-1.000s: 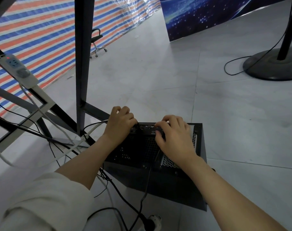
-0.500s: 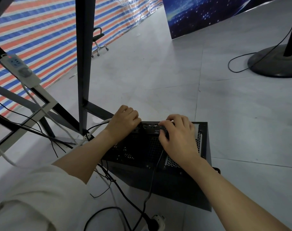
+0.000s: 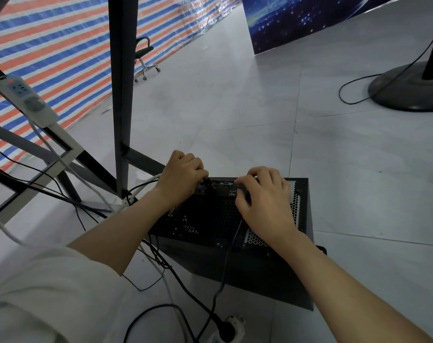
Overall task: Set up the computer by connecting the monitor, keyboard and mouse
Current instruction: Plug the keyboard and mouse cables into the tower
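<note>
A black computer case (image 3: 265, 276) lies on the floor with its rear panel facing up. A strip of ports (image 3: 225, 186) runs along the panel's far edge. My left hand (image 3: 180, 177) is at the strip's left end, its fingers curled round a black plug (image 3: 206, 182). At the right end my right hand (image 3: 267, 199) grips a black connector (image 3: 242, 191). A thin black cable (image 3: 226, 263) leads from under that hand down across the case. Monitor, keyboard and mouse are out of view.
A black table leg (image 3: 122, 95) and its crossbars stand just left of the case. A white power strip (image 3: 27, 102) hangs on the frame, with loose cables beneath. Another socket with a black plug (image 3: 226, 328) lies at the near edge. A round stand base (image 3: 408, 87) sits far right.
Both hands have stayed at the port strip on the same plugs. Only the view has shifted slightly.
</note>
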`<act>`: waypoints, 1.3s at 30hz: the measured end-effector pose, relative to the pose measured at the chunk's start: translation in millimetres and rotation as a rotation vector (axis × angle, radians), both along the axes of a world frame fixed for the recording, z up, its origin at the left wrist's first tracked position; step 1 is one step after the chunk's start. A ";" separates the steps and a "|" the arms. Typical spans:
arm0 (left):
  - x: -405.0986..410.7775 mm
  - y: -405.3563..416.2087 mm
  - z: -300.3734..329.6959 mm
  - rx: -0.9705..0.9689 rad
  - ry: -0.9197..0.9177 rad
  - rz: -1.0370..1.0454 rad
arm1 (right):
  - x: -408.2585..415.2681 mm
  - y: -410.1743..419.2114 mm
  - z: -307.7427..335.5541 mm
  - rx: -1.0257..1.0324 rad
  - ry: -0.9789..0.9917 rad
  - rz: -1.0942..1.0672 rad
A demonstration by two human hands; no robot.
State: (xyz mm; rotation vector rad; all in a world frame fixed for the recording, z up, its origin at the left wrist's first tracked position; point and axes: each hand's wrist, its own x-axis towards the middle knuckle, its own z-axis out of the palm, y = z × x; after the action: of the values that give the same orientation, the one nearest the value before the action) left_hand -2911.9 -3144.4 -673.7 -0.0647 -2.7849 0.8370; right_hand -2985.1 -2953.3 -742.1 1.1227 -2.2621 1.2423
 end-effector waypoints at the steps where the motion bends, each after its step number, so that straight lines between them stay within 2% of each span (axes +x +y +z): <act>1: -0.8 1.2 1.1 -0.011 -0.015 0.012 | -0.2 0.3 -0.5 -0.006 0.002 0.001; 7: -2.5 9.9 3.4 -0.035 -0.093 0.115 | 0.0 0.0 -1.0 -0.011 -0.004 0.008; 15: 4.9 21.8 -7.0 -0.036 -0.020 0.208 | 1.5 1.2 0.7 -0.005 -0.024 0.003; 20: 6.0 35.8 -10.4 0.136 0.008 0.371 | 1.3 2.9 1.0 -0.025 -0.081 0.033; 23: 13.1 34.9 -12.9 0.319 0.101 0.526 | 1.3 2.8 1.9 -0.052 -0.109 0.054; 27: 13.8 40.4 -12.5 0.480 0.259 0.608 | 2.0 4.0 2.7 -0.092 -0.152 0.085; 29: 10.8 45.2 -12.3 0.577 0.281 0.676 | 1.9 4.7 3.7 -0.123 -0.176 0.097; 35: 9.4 49.6 -10.8 0.671 0.335 0.814 | 2.4 3.7 5.3 -0.177 -0.203 0.104; 39: 5.3 50.3 -8.5 0.587 0.295 0.807 | 1.8 2.9 4.7 -0.186 -0.213 0.106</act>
State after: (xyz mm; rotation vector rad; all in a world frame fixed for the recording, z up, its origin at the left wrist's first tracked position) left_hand -2906.7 -3094.1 -682.1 1.2213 -2.6061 0.0849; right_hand -2983.2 -2950.4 -737.4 1.0992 -2.2006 1.6477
